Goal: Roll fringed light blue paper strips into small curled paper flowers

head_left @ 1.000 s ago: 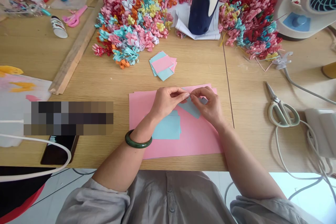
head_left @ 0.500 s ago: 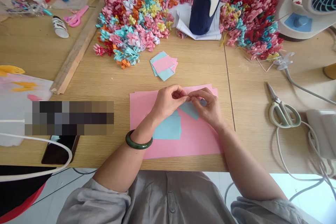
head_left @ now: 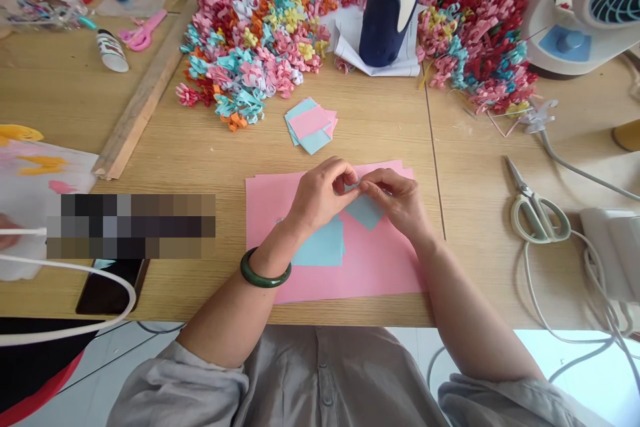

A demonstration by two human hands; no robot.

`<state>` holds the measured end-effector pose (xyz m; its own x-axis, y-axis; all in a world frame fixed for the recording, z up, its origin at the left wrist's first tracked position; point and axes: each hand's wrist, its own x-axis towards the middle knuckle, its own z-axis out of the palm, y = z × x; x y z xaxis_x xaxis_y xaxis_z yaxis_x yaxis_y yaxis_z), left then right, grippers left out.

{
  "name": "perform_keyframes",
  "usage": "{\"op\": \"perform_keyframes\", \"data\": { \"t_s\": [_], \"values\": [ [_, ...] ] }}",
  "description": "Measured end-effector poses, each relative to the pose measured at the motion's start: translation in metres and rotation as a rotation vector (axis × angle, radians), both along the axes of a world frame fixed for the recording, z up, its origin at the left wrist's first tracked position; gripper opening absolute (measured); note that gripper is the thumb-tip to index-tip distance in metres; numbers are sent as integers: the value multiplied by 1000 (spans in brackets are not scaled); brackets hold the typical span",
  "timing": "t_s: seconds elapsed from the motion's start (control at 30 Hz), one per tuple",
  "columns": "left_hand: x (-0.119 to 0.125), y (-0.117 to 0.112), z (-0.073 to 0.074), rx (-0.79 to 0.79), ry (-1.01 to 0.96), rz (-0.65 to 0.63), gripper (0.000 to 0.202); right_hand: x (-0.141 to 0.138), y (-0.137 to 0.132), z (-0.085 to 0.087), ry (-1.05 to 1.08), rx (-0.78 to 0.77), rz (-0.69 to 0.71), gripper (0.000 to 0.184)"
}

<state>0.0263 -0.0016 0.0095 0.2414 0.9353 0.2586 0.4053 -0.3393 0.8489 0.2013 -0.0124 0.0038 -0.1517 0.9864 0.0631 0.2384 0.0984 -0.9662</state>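
Observation:
My left hand [head_left: 323,195] and my right hand [head_left: 400,199] meet over a stack of pink paper sheets [head_left: 385,270]. Thumbs and forefingers of both are pinched together at the upper corner of a small light-blue paper piece [head_left: 366,213], which hangs tilted below my right fingers. The pinched corner is mostly hidden by the fingertips. Under my left wrist, more light-blue paper pieces [head_left: 320,247] lie on the pink sheets. A dark green bangle [head_left: 265,275] circles my left wrist.
Beyond my hands lie small pink and blue paper cards [head_left: 311,123] and heaps of curled paper flowers [head_left: 255,40]. A dark-blue bottle [head_left: 390,10] stands between heaps. Scissors [head_left: 537,210] and cables are right; a wooden strip [head_left: 143,97] and phone [head_left: 113,287] left.
My right fingers have shifted slightly at the pinched corner, and the blue piece shows a little more between the hands. A blurred skin-toned shape has appeared at the left edge.

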Motion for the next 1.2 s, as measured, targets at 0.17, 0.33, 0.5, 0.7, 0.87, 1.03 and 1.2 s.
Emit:
{"op": "perform_keyframes", "data": {
  "t_s": [0.17, 0.33, 0.5, 0.7, 0.87, 1.03, 1.2],
  "values": [
    [4, -2, 2, -229, -250, -21, 24, -2, 0, 4, 132, -99, -102, 29],
    [8, -5, 3, -416, -414, -29, 28, -3, 0, 7, 160, -33, -157, 27],
    [9, -5, 1, -698, -606, -9, 36, -4, -2, 7, 158, -24, -186, 25],
    [8, -4, 2, -764, -634, 6, 37, -8, -3, 8, 205, -60, -148, 24],
    [8, -3, 2, -768, -633, -23, 35, -9, -5, 4, 190, -36, -133, 22],
    [8, -2, 2, -758, -643, -6, 30, -8, -6, -1, 53, 88, -141, 19],
    [7, -2, 4, -636, -591, 82, 26, -6, -3, -1, -186, 232, -157, 21]
  ]
}}
